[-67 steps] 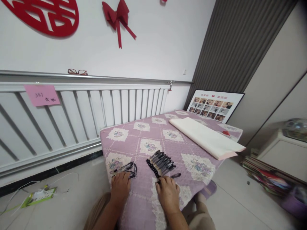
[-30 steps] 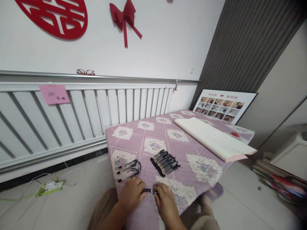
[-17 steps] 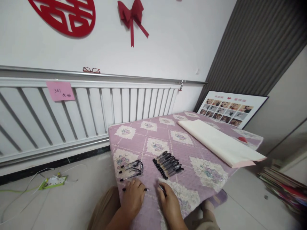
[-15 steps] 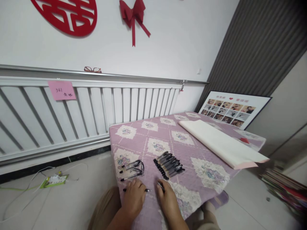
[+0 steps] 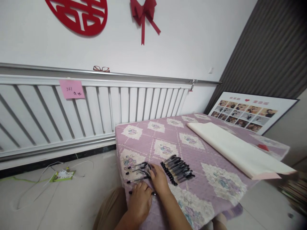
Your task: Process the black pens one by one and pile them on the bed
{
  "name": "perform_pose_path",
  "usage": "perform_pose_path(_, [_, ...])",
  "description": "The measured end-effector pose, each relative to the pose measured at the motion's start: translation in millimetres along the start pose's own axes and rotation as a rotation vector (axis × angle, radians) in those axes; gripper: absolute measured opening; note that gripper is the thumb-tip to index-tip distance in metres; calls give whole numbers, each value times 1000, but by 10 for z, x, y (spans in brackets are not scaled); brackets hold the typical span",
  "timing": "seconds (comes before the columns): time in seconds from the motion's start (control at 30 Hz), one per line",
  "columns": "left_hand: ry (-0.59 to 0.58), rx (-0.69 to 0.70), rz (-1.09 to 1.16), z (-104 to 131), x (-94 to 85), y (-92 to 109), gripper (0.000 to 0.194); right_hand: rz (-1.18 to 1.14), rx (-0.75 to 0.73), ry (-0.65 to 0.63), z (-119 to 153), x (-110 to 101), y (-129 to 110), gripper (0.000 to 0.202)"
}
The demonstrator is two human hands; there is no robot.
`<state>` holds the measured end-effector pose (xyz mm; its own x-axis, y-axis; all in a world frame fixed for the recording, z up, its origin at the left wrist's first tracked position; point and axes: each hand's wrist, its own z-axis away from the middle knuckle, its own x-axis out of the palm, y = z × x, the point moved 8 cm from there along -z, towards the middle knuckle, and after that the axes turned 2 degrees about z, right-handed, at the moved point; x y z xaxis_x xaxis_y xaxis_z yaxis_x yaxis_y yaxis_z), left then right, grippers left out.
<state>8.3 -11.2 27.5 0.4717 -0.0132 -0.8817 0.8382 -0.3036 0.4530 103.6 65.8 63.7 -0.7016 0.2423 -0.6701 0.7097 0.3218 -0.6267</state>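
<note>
My left hand (image 5: 140, 203) is closed over a black pen (image 5: 130, 192) near the table's front left corner; the pen's two ends stick out on either side of the fingers. Further in, my right hand (image 5: 160, 181) bends its fingers down at a little cluster of small black pieces (image 5: 148, 166). Its fingertips are partly hidden, so what they grip does not show. Several loose pens (image 5: 137, 180) with clear barrels lie left of these pieces. Right of my right hand, a row of capped black pens (image 5: 178, 169) lies side by side on the floral tablecloth (image 5: 153, 137).
A large cream sheet (image 5: 225, 148), folded or rolled, lies across the table's right side. Behind it leans a photo board (image 5: 247, 111). A white radiator (image 5: 96, 108) runs along the wall. On the floor at left is a power strip (image 5: 62, 175) with cables.
My right hand has moved left and forward, from beside the pen row to the small black pieces by the loose pens. My left hand stays on its pen. The view has shifted slightly left.
</note>
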Motion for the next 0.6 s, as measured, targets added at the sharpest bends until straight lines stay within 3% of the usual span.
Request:
perform_pose_path(0.2, [46, -30, -8, 24, -133, 22, 22, -99, 150, 101, 472, -293, 373, 33])
perform_pose_path(0.33, [76, -16, -16, 35, -120, 13, 22, -101, 65, 9, 671, -330, 229, 30])
perform_pose_path(0.47, [58, 10, -37, 35, -79, 9, 23, -28, -64, -113, 686, -261, 19, 26])
perform_pose_path(0.6, [60, 28, -31, 34, -83, 20, 23, 52, -103, -163, 677, -199, -10, 29])
